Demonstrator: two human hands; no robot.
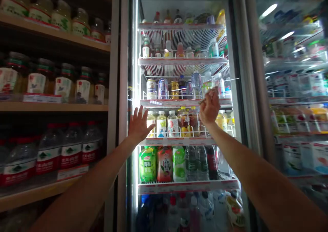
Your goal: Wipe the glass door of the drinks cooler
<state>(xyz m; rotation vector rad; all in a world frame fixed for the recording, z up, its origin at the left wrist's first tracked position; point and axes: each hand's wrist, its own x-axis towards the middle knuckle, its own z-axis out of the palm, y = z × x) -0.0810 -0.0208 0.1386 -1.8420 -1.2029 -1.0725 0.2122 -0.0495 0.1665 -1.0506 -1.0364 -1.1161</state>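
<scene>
My left hand (139,124) is raised with fingers spread at the left side of a lit drinks fridge (184,141). It holds nothing, and its thumb points toward a row of bottles. My right hand (210,107) is closed in front of the middle shelf, gripping something small, pale and crumpled-looking that I cannot make out. Behind it on that shelf stand cans, such as a blue can (163,88), and bottles. Below are white-capped bottles (161,124). A large green bottle (148,164) and a red tea bottle (164,164) stand lower down.
At left, wooden shelving (56,107) holds rows of jars (36,77) and red-labelled water bottles (69,145). A metal frame post (252,71) separates the lit fridge from another stocked fridge section (298,78) at right. More bottles (173,208) fill the dim bottom shelf.
</scene>
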